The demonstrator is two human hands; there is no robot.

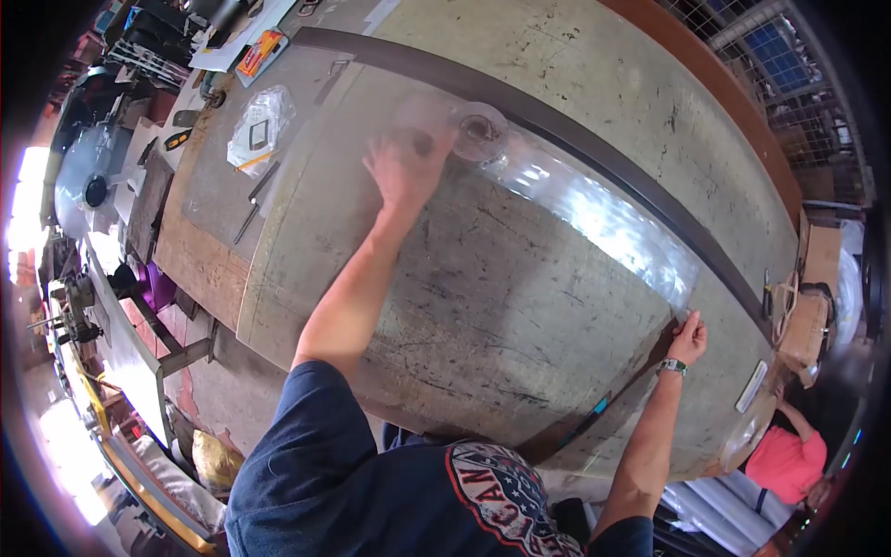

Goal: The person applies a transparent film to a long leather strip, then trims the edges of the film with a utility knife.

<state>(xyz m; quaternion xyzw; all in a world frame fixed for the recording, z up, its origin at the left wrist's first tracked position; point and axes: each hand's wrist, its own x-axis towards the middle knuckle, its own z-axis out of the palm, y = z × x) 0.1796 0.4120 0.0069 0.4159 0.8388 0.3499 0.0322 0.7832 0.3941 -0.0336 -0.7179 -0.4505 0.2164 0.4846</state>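
A shiny strip of clear plastic film [603, 218] stretches across the worktop, from a clear roll with a brown core [481, 132] to my right hand [689, 340]. That hand is closed, with thumb and fingers pinching the near end of the strip. At the roll's left side is my left hand [408, 162], smeared by motion and haze. Its fingers reach toward the roll, but their grip on it cannot be made out. Just beyond the strip, a long dark bar [557, 135] curves across the view.
The scratched worktop [501, 306] spans the middle. On the left lie a plastic bag [260, 130], a pencil [252, 162] and an orange package [260, 56]. A dark slot with a blue piece [600, 406] runs near my right forearm. Another person in pink [787, 459] is at lower right.
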